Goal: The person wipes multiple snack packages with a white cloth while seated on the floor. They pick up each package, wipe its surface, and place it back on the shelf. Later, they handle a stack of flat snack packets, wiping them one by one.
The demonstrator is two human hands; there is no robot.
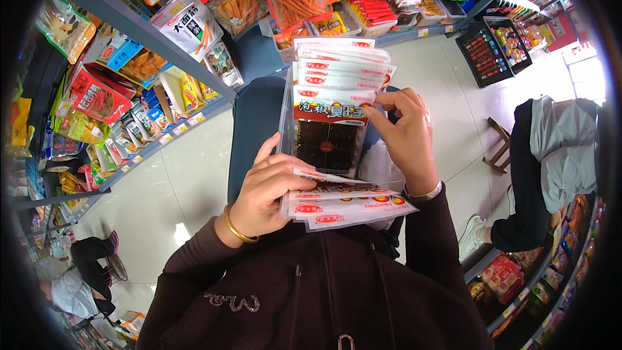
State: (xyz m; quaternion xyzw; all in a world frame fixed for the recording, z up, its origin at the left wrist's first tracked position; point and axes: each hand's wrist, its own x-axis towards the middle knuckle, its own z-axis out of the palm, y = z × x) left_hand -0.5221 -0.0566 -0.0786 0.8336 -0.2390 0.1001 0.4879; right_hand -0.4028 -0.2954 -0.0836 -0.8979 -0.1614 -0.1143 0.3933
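A clear plastic bin (286,129) full of flat snack packets rests on my lap. My right hand (407,138) pinches the right edge of one packet (328,138), which has a white and red top and a dark window. My left hand (267,194) lies over the bin's near left side, its fingers on the front packets (340,206), which lean towards me. Its index finger points up along the bin's left wall. Behind the pinched packet, several more white-topped packets (340,61) stand in a row. The lower part of the bin is hidden by packets and hands.
Store shelves (194,124) with bagged snacks curve along the left and far side. A black crate (483,53) stands at the far right. A person (539,165) is at the right beside a wooden stool (499,146); another person (80,287) is at the lower left.
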